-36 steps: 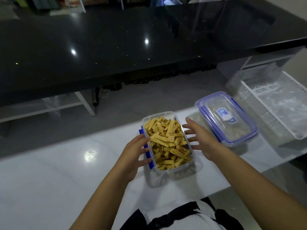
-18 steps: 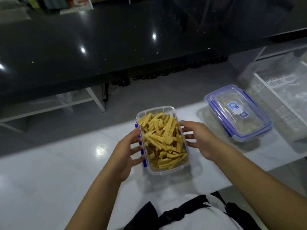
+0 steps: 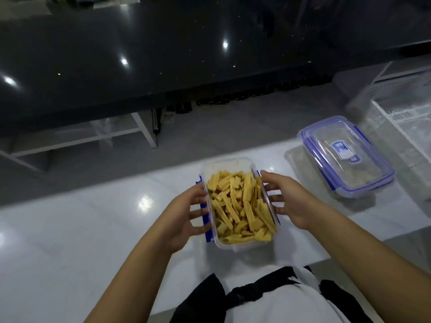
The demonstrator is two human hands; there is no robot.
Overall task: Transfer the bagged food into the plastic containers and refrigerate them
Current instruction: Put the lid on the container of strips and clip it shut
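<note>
Clear container [image 3: 240, 201] full of yellow food sticks [image 3: 240, 206], no lid on, sits on white worktop [image 3: 70, 229]; left hand [image 3: 184, 217] and right hand [image 3: 289, 201] grip its long sides. Second lidded container [image 3: 345, 157] right. Sealing, refrigerating left

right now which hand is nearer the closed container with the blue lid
Right. The right hand grips the open container on the side facing the closed container; the left hand is on the open container's far side.
</note>
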